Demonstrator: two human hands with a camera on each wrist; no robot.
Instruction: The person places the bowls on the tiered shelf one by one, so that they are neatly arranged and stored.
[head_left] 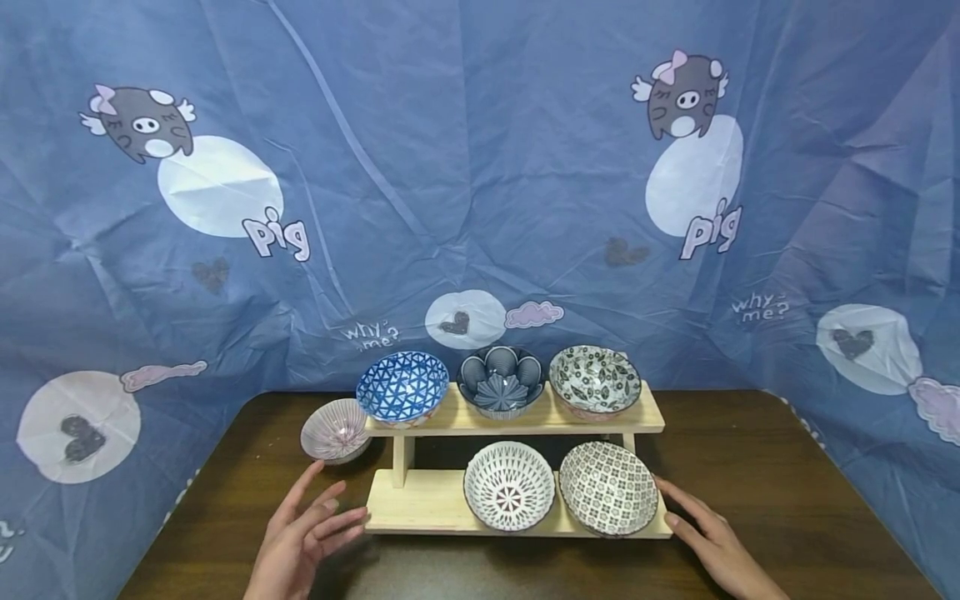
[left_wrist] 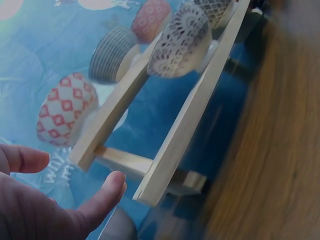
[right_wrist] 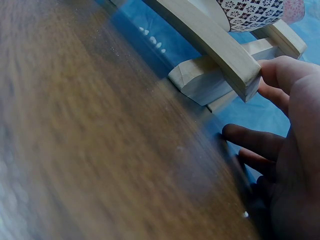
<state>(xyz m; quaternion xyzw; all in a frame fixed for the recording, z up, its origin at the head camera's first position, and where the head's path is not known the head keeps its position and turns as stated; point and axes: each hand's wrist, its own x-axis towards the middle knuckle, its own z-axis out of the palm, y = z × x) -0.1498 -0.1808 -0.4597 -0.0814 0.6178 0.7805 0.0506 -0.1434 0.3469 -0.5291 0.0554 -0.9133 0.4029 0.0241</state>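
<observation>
A two-tier wooden rack (head_left: 420, 504) carries patterned bowls. On its upper shelf sit a blue triangle-patterned bowl (head_left: 403, 387), a dark blue petal bowl (head_left: 501, 392) and a green leaf-patterned bowl (head_left: 595, 380). A white bowl with a red star centre (head_left: 510, 487) and a brown checked bowl (head_left: 609, 489) occupy the lower shelf's middle and right. My right hand (head_left: 712, 537) touches this shelf's right end with its fingertips, as the right wrist view shows. Beside the left end, my left hand (head_left: 303, 533) is spread, holding nothing. Just beyond it, a pink-striped bowl (head_left: 337, 432) rests on the table.
The dark wooden table (head_left: 750, 458) extends on both sides of the rack. A blue cloth (head_left: 480, 167) with pig prints hangs behind and at the sides. Small white bits (right_wrist: 152, 40) show near the table's edge in the right wrist view.
</observation>
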